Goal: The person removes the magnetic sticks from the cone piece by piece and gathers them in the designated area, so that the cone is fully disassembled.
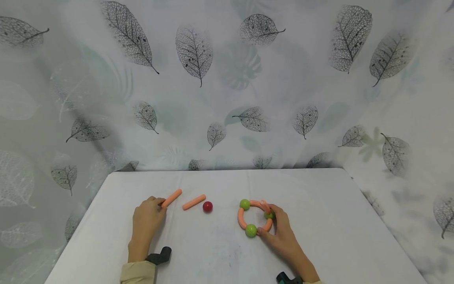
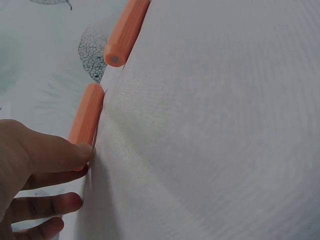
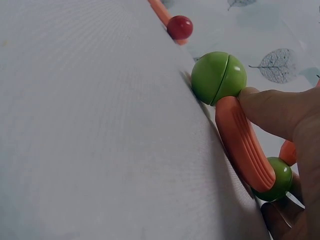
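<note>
Left hand (image 1: 147,220), thumb close to forefinger, pinches an orange rod (image 1: 173,197) at its near end; right hand (image 1: 283,236), thumb and fingers spread, grips a green-and-orange ring (image 1: 241,218) along its right side.

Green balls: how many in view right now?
3, all on the orange ring: the far-left ball, the near ball and the right ball, which is partly covered. No others show.
</note>
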The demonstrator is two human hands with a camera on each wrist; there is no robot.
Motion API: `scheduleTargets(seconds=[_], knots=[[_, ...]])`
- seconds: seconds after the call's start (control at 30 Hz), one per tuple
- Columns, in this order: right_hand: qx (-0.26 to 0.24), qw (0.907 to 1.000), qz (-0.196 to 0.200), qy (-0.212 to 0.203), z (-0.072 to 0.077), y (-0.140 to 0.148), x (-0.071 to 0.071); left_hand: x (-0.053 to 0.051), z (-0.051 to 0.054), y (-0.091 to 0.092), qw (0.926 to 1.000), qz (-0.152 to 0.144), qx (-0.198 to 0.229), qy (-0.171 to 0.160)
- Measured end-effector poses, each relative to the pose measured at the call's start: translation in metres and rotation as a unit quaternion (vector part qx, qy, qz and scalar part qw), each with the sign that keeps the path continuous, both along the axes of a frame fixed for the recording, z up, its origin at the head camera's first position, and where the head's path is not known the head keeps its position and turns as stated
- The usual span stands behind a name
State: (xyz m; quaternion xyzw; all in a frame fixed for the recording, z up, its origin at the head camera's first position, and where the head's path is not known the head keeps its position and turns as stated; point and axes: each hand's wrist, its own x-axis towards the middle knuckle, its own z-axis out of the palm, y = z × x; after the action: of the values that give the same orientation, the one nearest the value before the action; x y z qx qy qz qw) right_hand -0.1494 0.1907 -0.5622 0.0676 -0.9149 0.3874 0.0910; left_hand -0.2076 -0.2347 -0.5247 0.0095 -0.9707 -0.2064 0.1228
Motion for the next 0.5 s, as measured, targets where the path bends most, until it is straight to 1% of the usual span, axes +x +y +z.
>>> scheduleTargets(seconds=[0.13, 0.3, 0.5], knots=[[0.001, 0.9999, -0.001, 0.011, -0.0025, 0.0007, -0.0003, -0.0014, -0.0013, -0.0002, 0.9999, -0.002, -0.012, 0.011], [-0.007, 1.0000, 0.001, 0.007, -0.0038, 0.0007, 0.0001, 0.0002, -0.0024, 0.0010, 0.9998, 0.000, -0.012, 0.014], [0.006, 0.9999, 0.000, 0.012, -0.0021, 0.0005, -0.0004, 0.0017, -0.0020, 0.0034, 0.9999, 0.000, -0.005, 0.009]])
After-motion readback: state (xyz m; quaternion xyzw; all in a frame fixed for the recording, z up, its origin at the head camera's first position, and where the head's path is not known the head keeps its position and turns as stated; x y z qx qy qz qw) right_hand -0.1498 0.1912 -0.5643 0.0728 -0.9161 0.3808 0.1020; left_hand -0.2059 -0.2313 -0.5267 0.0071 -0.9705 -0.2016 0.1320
